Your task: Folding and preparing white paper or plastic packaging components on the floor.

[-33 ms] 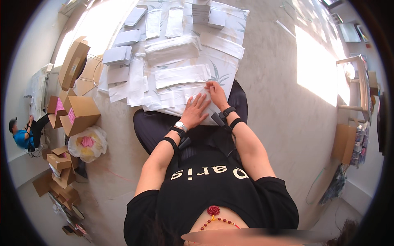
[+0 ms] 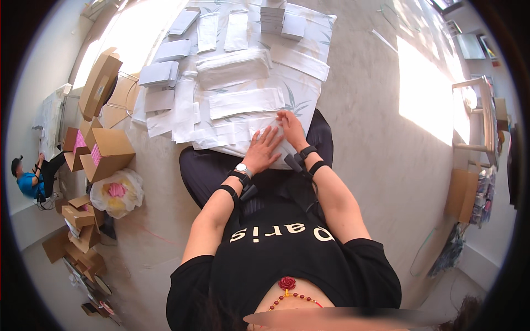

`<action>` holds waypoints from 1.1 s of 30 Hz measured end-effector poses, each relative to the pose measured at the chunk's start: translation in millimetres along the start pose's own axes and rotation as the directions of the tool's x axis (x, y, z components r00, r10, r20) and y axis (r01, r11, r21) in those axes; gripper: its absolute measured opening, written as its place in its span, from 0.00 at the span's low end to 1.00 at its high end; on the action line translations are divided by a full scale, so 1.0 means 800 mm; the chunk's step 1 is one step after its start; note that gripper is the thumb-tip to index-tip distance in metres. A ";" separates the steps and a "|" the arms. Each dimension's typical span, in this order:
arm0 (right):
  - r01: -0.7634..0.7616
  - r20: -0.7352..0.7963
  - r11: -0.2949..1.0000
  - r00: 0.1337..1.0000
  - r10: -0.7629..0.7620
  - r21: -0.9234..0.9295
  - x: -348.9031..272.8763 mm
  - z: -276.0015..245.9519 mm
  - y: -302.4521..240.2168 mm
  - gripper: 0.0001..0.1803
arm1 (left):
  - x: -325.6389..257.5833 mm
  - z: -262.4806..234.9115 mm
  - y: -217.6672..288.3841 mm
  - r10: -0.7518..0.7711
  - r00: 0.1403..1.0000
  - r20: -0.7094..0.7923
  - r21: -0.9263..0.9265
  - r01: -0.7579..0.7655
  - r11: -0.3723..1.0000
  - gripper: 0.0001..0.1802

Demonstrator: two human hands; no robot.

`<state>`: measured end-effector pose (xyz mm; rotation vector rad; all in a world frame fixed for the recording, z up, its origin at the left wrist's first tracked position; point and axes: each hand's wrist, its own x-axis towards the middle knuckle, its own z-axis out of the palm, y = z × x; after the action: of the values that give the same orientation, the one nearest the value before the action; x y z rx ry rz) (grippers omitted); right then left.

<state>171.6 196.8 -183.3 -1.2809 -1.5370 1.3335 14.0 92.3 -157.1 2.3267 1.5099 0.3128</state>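
Observation:
At the near edge of the cloth-covered table (image 2: 309,88), my left hand (image 2: 264,150) lies flat with its fingers spread, pressing on a thin white sheet (image 2: 255,124). Just to its right is my right hand (image 2: 292,128), its fingers bent and drawn together at the sheet's right end. Whatever those fingertips pinch is too small to make out. Beyond both hands lies a flat white sleeve-like bundle (image 2: 245,103), apart from them. Farther back sits a thicker stack of white sleeves (image 2: 233,68).
White card stacks (image 2: 158,74) line the table's left side, with another white block (image 2: 293,26) at the far right. Open cardboard boxes (image 2: 113,151) and a clear plastic bag (image 2: 117,193) stand on the floor at left. A person (image 2: 32,179) sits farther left.

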 end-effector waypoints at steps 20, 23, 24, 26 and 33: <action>0.485 0.456 0.412 0.873 -0.174 -0.771 -0.065 0.084 -0.030 0.44 | -0.127 -0.008 -0.192 -0.902 -0.004 -0.431 -0.735 0.581 0.349 0.38; 0.482 0.467 0.408 0.873 -0.142 -0.775 -0.064 0.084 -0.031 0.44 | -0.131 -0.014 -0.204 -0.969 0.022 -0.244 -0.811 0.543 0.217 0.40; 0.478 0.474 0.414 0.872 -0.121 -0.774 -0.063 0.087 -0.034 0.45 | -0.134 -0.013 -0.208 -0.934 -0.003 -0.357 -0.732 0.622 0.278 0.39; 0.490 0.488 0.421 0.864 -0.120 -0.763 -0.060 0.087 -0.040 0.45 | -0.143 -0.015 -0.208 -0.931 0.004 -0.366 -0.747 0.595 0.296 0.37; 0.374 0.383 0.750 0.907 -0.174 -0.546 -0.042 0.109 -0.111 0.42 | -0.098 -0.076 -0.104 -0.908 0.103 -0.406 -0.894 0.161 0.418 0.25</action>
<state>78.4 144.6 -112.0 -1.1594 -2.4218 0.8859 -110.3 62.0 -134.7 0.5665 2.1003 1.7769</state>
